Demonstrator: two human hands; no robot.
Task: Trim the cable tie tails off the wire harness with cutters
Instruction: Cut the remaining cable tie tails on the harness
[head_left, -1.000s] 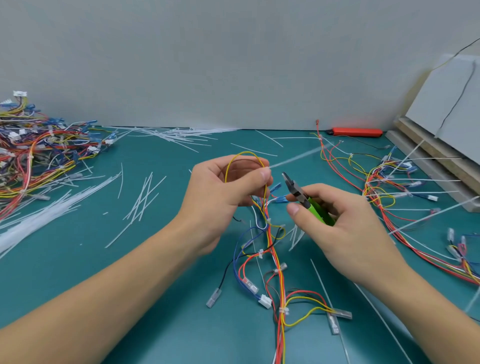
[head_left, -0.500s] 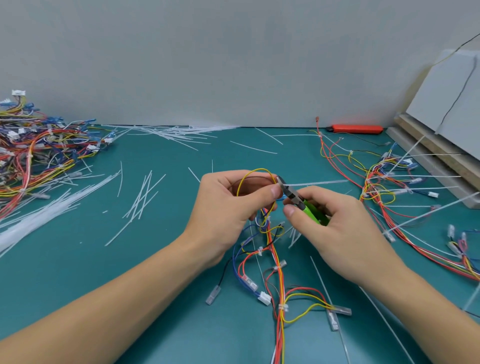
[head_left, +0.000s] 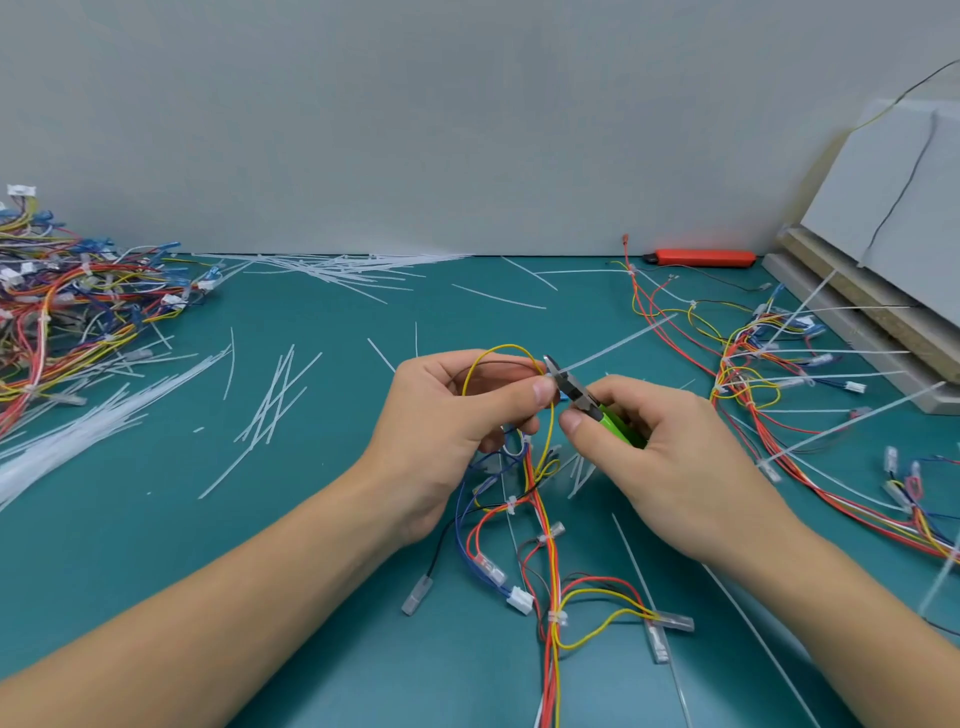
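Note:
My left hand (head_left: 447, 415) pinches the top of a wire harness (head_left: 540, 545) of red, yellow and blue wires, with a yellow loop (head_left: 498, 358) arching over the fingers. The harness trails down toward me on the teal mat. My right hand (head_left: 660, 457) grips green-handled cutters (head_left: 587, 400). Their jaws sit right at my left thumb tip, at the base of a long white cable tie tail (head_left: 618, 343) that sticks out up and to the right.
A tangled pile of harnesses (head_left: 67, 312) lies at the far left, another harness (head_left: 769, 395) with long tie tails at the right. Cut white tails (head_left: 270, 405) litter the mat. A red tool (head_left: 701, 258) lies by the wall; boards (head_left: 883, 291) lean at the right.
Both hands have come together. The cutter jaws moved left up to my left thumb and onto the base of the tie tail; the hands shifted slightly lower in view.

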